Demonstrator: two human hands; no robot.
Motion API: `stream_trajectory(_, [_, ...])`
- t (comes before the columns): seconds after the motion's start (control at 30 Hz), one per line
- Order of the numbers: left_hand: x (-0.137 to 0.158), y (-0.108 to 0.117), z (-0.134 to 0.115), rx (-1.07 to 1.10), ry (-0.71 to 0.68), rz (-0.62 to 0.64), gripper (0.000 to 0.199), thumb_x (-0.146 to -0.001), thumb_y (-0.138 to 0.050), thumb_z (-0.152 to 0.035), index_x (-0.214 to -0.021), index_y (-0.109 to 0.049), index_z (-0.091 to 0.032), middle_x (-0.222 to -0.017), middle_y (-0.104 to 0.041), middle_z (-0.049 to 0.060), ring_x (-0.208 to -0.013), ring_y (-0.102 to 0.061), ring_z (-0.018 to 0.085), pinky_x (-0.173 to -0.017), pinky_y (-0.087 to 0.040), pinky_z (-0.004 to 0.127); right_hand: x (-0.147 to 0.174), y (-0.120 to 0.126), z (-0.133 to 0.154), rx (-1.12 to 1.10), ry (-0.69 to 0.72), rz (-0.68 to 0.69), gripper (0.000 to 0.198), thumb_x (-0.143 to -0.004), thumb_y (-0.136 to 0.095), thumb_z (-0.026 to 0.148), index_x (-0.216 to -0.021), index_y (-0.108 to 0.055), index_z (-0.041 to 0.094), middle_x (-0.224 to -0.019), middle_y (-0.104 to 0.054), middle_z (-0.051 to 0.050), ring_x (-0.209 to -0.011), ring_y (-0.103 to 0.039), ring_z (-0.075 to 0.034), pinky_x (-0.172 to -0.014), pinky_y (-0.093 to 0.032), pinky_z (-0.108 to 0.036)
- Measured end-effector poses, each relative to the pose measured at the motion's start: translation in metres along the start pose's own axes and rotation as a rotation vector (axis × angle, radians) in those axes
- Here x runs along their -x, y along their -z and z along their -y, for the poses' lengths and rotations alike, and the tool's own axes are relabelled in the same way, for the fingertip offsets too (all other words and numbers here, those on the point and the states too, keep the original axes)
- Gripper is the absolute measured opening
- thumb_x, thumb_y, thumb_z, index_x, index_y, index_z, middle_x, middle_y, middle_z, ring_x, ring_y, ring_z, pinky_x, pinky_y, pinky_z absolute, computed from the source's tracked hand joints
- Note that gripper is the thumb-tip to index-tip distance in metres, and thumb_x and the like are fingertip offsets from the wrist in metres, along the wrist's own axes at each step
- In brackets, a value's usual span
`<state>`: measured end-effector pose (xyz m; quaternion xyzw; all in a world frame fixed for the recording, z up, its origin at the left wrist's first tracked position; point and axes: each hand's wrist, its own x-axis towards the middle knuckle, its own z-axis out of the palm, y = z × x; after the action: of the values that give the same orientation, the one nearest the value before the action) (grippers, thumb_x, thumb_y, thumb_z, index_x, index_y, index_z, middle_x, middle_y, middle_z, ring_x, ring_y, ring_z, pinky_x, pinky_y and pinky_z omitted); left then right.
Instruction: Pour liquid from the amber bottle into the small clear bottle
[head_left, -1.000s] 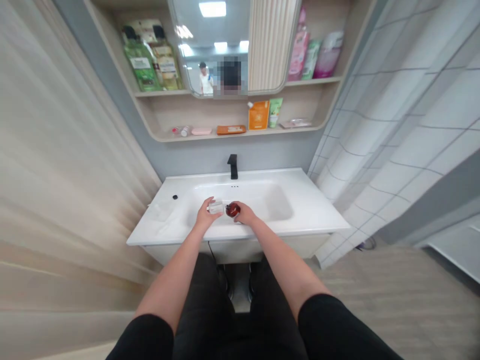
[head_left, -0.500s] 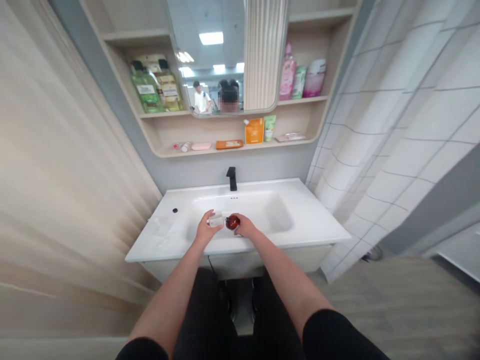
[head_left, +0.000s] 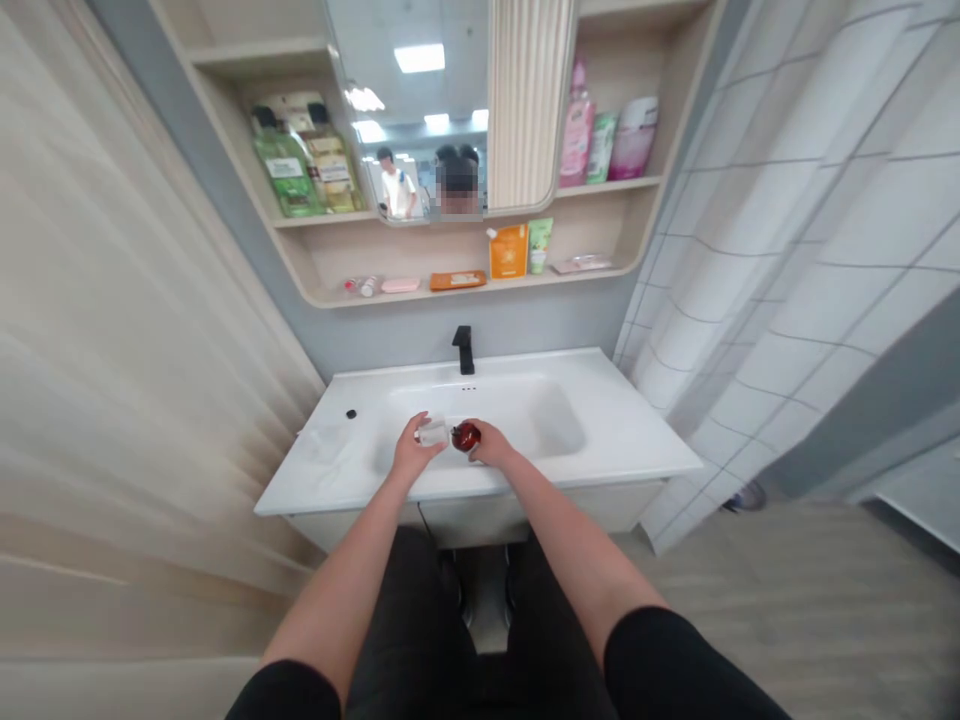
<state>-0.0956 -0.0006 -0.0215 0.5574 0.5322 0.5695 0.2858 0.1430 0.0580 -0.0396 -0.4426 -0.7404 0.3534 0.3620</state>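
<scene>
Both of my hands are held over the basin of a white sink [head_left: 600,440]. My left hand [head_left: 411,455] grips a small clear container [head_left: 433,432]. My right hand [head_left: 491,447] grips a small dark red round object [head_left: 466,436] that looks like a bottle. The two items touch or nearly touch between my hands. A black tap [head_left: 464,349] stands at the back of the sink, straight beyond my hands.
A wooden shelf unit with a mirror [head_left: 420,110] hangs above the sink. It carries green bottles [head_left: 289,165], pink bottles [head_left: 577,125], an orange pouch [head_left: 508,251] and small flat items. A ribbed wall runs along the left, a tiled wall along the right.
My hands stay together over the basin with the same two items. Only the camera view has shifted slightly.
</scene>
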Motion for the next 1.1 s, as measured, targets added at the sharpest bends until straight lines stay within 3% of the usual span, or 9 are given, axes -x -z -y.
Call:
stream_trajectory(0.43, [-0.006, 0.0, -0.002, 0.008, -0.004, 0.025, 0.089, -0.061, -0.099, -0.029, -0.144, -0.067, -0.024, -0.136, -0.072, 0.014, -0.131, -0.07, 0.034, -0.108, -0.056, 0.049, 0.0, -0.001, -0.003, -0.004, 0.0, -0.017, 0.085, -0.05, -0.084, 0.002, -0.132, -0.077, 0.025, -0.132, -0.081, -0.006, -0.123, -0.075, -0.034, -0.115, -0.057, -0.048])
stream_trajectory(1.1, [-0.019, 0.002, -0.026, -0.119, -0.029, 0.099, 0.087, -0.064, -0.099, -0.028, -0.145, -0.068, -0.027, -0.137, -0.073, 0.014, -0.133, -0.07, 0.035, -0.105, -0.057, 0.05, 0.001, 0.001, 0.002, -0.028, -0.024, -0.064, 0.085, -0.051, -0.088, 0.003, -0.132, -0.076, 0.026, -0.131, -0.081, -0.006, -0.123, -0.076, -0.035, -0.116, -0.057, -0.049])
